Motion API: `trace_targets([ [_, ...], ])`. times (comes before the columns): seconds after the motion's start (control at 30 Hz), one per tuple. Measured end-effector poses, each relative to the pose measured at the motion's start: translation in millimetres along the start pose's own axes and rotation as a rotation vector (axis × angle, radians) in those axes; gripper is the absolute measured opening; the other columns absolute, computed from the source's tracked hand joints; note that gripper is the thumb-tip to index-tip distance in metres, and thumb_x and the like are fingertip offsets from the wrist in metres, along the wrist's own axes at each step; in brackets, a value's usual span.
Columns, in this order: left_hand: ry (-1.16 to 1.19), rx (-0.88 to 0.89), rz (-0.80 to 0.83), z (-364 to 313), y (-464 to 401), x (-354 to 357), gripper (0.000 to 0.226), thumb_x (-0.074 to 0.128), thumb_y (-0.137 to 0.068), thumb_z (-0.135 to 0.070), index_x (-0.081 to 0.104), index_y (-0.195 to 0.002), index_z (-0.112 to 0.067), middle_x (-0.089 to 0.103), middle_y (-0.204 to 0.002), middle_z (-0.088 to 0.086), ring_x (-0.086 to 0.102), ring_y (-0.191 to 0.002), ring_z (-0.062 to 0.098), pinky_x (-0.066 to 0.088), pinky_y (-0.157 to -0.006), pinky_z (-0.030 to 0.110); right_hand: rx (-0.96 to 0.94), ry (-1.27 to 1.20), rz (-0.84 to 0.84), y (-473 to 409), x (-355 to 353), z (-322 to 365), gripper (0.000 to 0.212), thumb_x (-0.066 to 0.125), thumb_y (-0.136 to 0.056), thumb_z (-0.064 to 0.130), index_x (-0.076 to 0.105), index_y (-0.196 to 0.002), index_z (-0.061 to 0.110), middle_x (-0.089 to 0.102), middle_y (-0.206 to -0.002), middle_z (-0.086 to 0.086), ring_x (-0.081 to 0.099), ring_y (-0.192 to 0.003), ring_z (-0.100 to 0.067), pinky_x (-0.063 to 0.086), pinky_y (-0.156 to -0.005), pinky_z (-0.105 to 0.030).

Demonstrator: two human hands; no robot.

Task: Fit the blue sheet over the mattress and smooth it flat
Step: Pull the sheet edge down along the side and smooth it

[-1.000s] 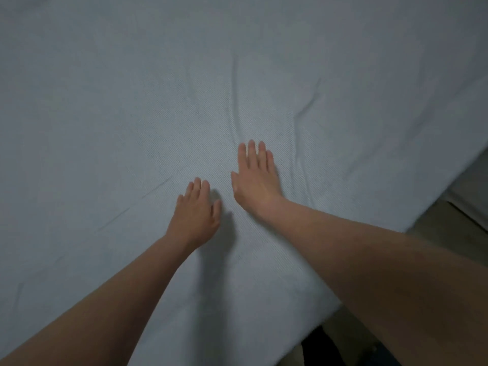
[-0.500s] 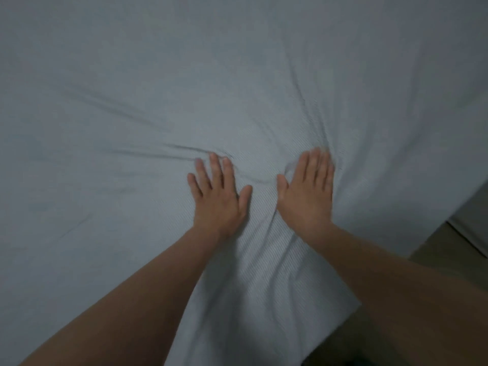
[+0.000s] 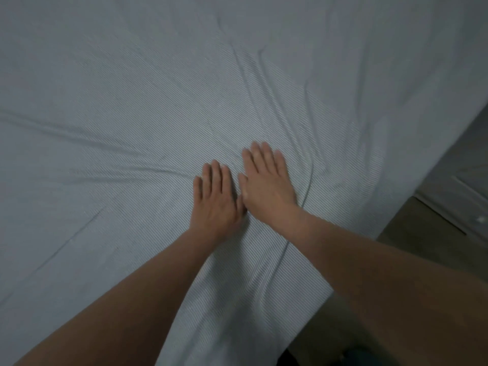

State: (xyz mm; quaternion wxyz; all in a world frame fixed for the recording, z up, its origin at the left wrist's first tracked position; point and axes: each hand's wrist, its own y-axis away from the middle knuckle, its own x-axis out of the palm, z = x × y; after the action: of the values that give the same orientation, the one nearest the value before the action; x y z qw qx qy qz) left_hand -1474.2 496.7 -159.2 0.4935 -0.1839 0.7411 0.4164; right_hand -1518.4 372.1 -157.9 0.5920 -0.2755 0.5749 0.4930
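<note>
The pale blue finely striped sheet point(image 3: 132, 101) covers the mattress and fills most of the view. My left hand point(image 3: 215, 199) lies flat, palm down, on the sheet near the middle. My right hand point(image 3: 266, 183) lies flat right beside it, thumbs nearly touching, slightly further forward. Both hands press on the fabric and hold nothing. Long creases fan out from the hands, leftward across the sheet and upward beyond the right hand. The sheet's edge hangs over the mattress side at the right.
The bed's right edge point(image 3: 412, 175) runs diagonally from upper right to bottom centre. Beyond it is dark floor point(image 3: 412, 247) and a pale baseboard or furniture edge point(image 3: 454, 191) at the far right.
Both hands have come together from a spread position half a second ago. The right hand slid left and forward; creases in the sheet have shifted and lengthened.
</note>
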Motion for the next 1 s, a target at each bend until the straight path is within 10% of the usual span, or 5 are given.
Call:
trace_targets([
  [0.27,-0.057,0.128,0.023,-49,54,47,0.087,0.010,-0.095,-0.063,-0.014,-0.151,-0.002,-0.028,-0.156,0.019,-0.029,-0.143,0.037,-0.008,-0.118,0.055,0.395,0.040,-0.052,113,29,-99,0.070,0.019,-0.103,0.047,0.006,-0.155,0.002,0.003,-0.162,-0.019,-0.003,-0.151,-0.033,0.002,-0.121,-0.052],
  [0.43,-0.047,0.558,0.212,-96,92,53,0.076,0.013,-0.098,-0.061,-0.010,-0.154,-0.015,-0.025,-0.159,0.007,-0.032,-0.142,0.032,-0.010,-0.118,0.054,0.758,-0.042,0.023,156,17,-124,0.072,0.021,-0.102,0.044,0.000,-0.153,-0.003,-0.003,-0.160,-0.026,-0.006,-0.148,-0.043,-0.004,-0.120,-0.053],
  [0.73,0.005,0.539,0.265,-38,145,49,0.061,0.018,-0.102,-0.045,0.013,-0.155,-0.015,0.008,-0.163,0.007,0.002,-0.150,0.028,0.007,-0.121,0.050,0.229,0.001,0.143,194,44,-23,0.063,0.009,-0.103,0.044,-0.013,-0.155,0.018,-0.020,-0.162,-0.007,-0.022,-0.148,-0.029,-0.008,-0.119,-0.054],
  [0.83,0.249,0.555,0.340,-41,157,31,0.048,0.029,-0.102,-0.043,0.067,-0.109,-0.016,0.070,-0.098,0.003,0.064,-0.093,0.016,0.048,-0.094,0.040,0.666,-0.149,0.089,236,55,-45,0.079,0.016,-0.099,0.058,-0.010,-0.154,0.007,-0.011,-0.162,-0.017,-0.007,-0.149,-0.037,-0.001,-0.117,-0.055],
  [1.0,0.342,0.417,0.152,-56,155,17,0.047,0.040,-0.099,-0.042,0.063,-0.078,-0.008,0.063,-0.067,0.006,0.059,-0.064,0.022,0.052,-0.069,0.046,0.879,-0.677,-0.007,238,27,-51,0.048,0.040,-0.100,0.038,0.043,-0.124,-0.003,0.056,-0.123,-0.023,0.055,-0.109,-0.036,0.042,-0.082,-0.036],
])
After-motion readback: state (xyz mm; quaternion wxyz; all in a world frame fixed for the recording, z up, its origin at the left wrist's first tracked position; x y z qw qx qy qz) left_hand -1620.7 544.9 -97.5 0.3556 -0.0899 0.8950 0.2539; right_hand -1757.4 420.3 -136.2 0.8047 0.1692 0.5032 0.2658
